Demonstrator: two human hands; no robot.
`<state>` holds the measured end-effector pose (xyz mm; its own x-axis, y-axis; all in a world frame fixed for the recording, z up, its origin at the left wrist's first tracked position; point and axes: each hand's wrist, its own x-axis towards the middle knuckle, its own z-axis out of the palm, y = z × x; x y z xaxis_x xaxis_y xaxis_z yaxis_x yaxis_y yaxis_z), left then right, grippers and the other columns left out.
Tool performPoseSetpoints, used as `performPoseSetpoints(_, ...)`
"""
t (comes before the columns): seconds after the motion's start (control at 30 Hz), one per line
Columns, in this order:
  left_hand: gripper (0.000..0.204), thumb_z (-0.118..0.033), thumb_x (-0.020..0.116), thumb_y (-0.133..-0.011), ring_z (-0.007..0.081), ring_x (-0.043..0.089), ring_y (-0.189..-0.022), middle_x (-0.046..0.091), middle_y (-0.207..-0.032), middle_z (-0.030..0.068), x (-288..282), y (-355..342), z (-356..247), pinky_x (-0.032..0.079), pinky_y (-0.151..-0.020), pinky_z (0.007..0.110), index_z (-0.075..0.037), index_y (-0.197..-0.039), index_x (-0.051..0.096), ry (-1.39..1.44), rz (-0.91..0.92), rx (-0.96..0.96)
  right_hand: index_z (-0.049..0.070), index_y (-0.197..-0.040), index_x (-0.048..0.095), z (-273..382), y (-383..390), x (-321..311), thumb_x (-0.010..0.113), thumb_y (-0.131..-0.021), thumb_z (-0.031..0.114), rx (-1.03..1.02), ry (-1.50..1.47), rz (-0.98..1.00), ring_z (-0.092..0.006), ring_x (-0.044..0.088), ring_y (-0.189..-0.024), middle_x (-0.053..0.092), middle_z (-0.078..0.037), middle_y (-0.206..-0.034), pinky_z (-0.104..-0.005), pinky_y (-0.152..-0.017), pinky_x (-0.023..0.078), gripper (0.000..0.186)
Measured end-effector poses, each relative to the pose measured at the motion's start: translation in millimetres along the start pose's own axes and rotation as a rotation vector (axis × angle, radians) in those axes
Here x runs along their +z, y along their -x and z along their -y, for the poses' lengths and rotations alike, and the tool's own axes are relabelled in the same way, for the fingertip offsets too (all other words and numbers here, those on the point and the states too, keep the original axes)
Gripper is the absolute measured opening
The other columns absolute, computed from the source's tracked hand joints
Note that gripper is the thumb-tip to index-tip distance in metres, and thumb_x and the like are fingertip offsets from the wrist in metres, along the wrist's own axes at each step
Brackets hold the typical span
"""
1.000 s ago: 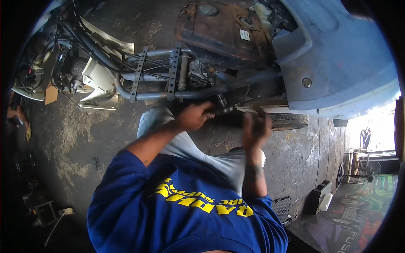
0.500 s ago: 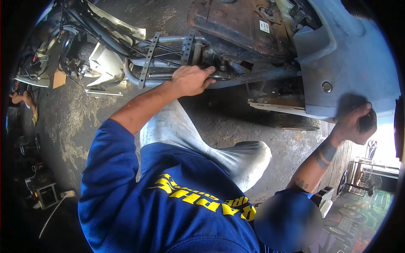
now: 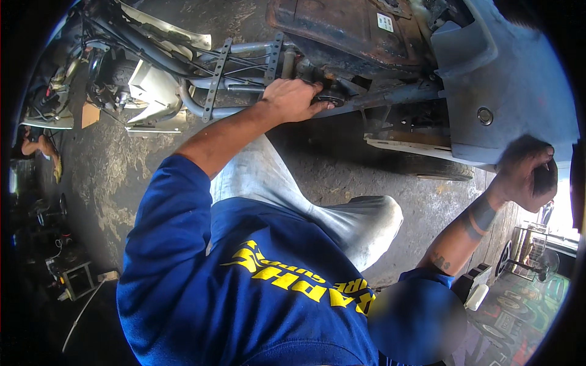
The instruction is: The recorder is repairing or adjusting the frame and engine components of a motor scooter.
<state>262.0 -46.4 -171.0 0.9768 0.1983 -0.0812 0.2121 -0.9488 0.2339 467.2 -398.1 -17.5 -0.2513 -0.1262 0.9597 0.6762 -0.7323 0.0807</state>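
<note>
My left hand [image 3: 293, 99] is closed on a metal wrench [image 3: 331, 96] at the frame tubing [image 3: 236, 111], just below the rusty brown tank [image 3: 342, 33]; its fingers partly hide the wrench. Over at the right, my right hand [image 3: 526, 180] is curled at the lower edge of the grey body panel [image 3: 500, 85]. A dark area lies within its fingers; what it holds, if anything, I cannot make out. Perforated metal straps [image 3: 217, 76] cross the tubes.
White panels [image 3: 146, 88] and a cardboard piece [image 3: 90, 116] are at the left. A tire [image 3: 442, 171] lies under the panel. A skin-toned shape [image 3: 43, 147], unclear, is at the far left. A fan [image 3: 546, 263] stands at the lower right.
My left hand has moved up and right onto the wrench by the tubing. My right hand has swung far right to the panel's edge, then shifted slightly further right.
</note>
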Motion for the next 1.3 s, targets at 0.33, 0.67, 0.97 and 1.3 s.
performPoseSetpoints(0.33,0.050,-0.055,0.050,-0.091,0.0342,0.068,-0.085,0.070,-0.084,0.0149,-15,-7,-15,0.053,-0.075,0.045,-0.010,-0.108,0.064,-0.086,0.060,0.044,-0.005,-0.055,0.056,18,-8,3,0.072,-0.086,0.023,-0.003,-0.078,0.010,-0.0098,0.044,-0.041,0.053,-0.003,-0.046,-0.0224,-0.040,0.035,0.045)
performPoseSetpoints(0.67,0.038,-0.041,0.057,-0.091,0.0317,0.068,-0.090,0.071,-0.093,0.0138,-32,-5,-30,0.054,-0.077,0.042,-0.006,-0.098,0.070,-0.189,0.152,0.046,-0.011,-0.068,0.062,-36,9,-3,0.074,-0.078,0.003,-0.100,-0.211,0.103,-0.0109,0.047,-0.046,0.059,-0.007,-0.057,-0.0220,-0.043,0.039,0.021)
performPoseSetpoints(0.97,0.056,-0.054,0.050,-0.091,0.0424,0.066,-0.076,0.065,-0.071,0.0215,76,-6,-13,0.051,-0.070,0.051,-0.003,-0.113,0.059,0.408,-0.347,-0.115,-0.009,-0.061,0.058,-10,-2,1,0.074,-0.080,0.010,-0.123,-0.082,0.024,-0.0104,0.039,-0.045,0.052,-0.003,-0.051,-0.0209,-0.043,0.032,0.032)
performPoseSetpoints(1.3,0.050,-0.051,0.052,-0.091,0.0312,0.069,-0.087,0.071,-0.091,0.0133,-33,-12,-35,0.055,-0.073,0.044,-0.006,-0.106,0.066,-0.244,0.192,0.020,-0.008,-0.058,0.054,-50,3,-3,0.074,-0.082,0.012,0.181,-0.597,0.133,-0.0105,0.042,-0.043,0.052,-0.004,-0.051,-0.0203,-0.042,0.034,0.036)
